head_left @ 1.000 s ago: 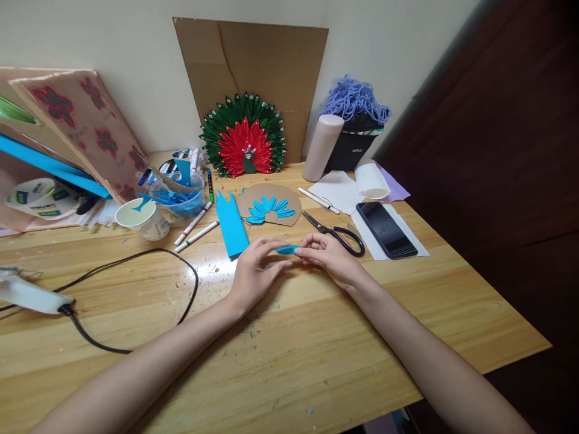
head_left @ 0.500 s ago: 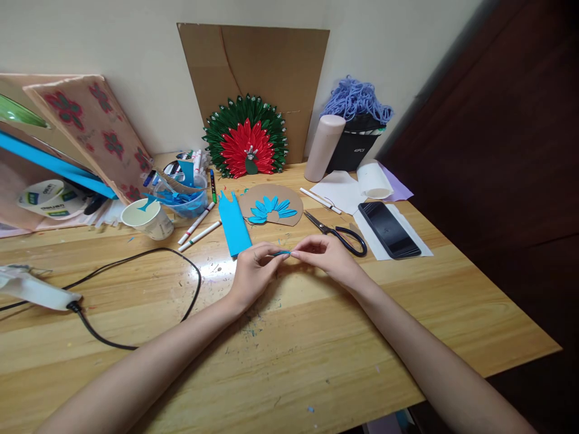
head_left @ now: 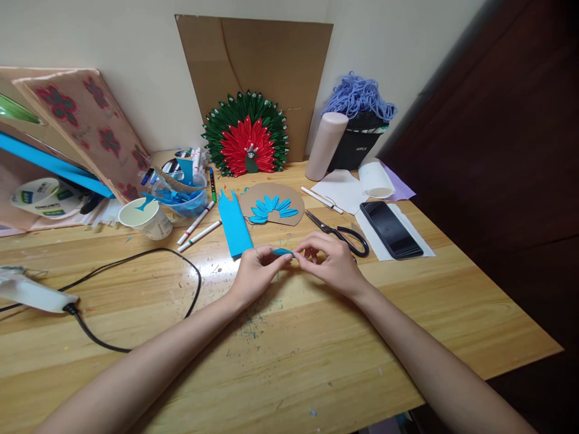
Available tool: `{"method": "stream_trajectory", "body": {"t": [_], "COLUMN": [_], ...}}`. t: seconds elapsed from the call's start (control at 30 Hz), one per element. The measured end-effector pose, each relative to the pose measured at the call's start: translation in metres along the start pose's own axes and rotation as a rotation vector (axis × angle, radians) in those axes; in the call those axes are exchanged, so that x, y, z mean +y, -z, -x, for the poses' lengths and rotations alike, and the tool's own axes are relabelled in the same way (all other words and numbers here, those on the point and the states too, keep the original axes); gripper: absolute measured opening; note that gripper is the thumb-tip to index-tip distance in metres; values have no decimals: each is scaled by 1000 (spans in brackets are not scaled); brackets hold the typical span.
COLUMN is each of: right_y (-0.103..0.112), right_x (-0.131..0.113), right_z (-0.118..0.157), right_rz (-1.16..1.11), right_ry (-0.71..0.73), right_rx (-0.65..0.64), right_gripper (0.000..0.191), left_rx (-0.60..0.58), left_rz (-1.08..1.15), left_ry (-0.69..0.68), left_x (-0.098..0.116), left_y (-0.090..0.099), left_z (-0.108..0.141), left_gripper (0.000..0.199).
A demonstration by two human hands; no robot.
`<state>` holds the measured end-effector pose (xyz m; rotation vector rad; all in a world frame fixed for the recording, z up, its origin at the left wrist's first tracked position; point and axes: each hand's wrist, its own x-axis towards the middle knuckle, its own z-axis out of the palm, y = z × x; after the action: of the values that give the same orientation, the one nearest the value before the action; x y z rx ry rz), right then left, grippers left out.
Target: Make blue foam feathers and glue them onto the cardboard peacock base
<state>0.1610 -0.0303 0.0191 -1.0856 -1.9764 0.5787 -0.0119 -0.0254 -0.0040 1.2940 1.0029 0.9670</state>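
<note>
A small narrow blue paper piece is pinched in my left hand, thumb below it. My right hand pinches the piece's right tip between thumb and fingers. Just behind my hands lies a round cardboard piece with several blue petals fanned on it. A folded blue paper strip lies beside it, its near end by my left hand. Black-handled scissors rest behind my right hand, their handles partly near my fingers.
A red and green feathered peacock craft leans on a cardboard sheet. Left are a paper cup, a tub of blue scraps, markers and a glue gun with cable. A phone lies right.
My right hand's fingers have spread a little and shifted slightly right. More of the blue piece shows between my hands. The view has shifted slightly.
</note>
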Motion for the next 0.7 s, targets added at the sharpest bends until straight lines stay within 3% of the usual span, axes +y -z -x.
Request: {"method": "stream_trajectory", "body": {"t": [0.13,0.3,0.5,0.7], "right_y": [-1,-1,2,1], "right_x": [1,6,10,12], "right_z": [1,1,1,0], "right_rz": [72,253,433,475], "right_ry": [71,263,398,379], "right_rx": [-4,0,-87,-72], "right_gripper": [6,9,14,15], "left_rx": [-36,-68,-87,-118], "left_rz": [17,34,15,23], "left_ry": [7,36,59,88], "left_x": [1,0,0,2], "left_y": [1,2,3,4], "left_z": [-1,-2,-5,-8], "left_gripper": [22,22,21,24]}}
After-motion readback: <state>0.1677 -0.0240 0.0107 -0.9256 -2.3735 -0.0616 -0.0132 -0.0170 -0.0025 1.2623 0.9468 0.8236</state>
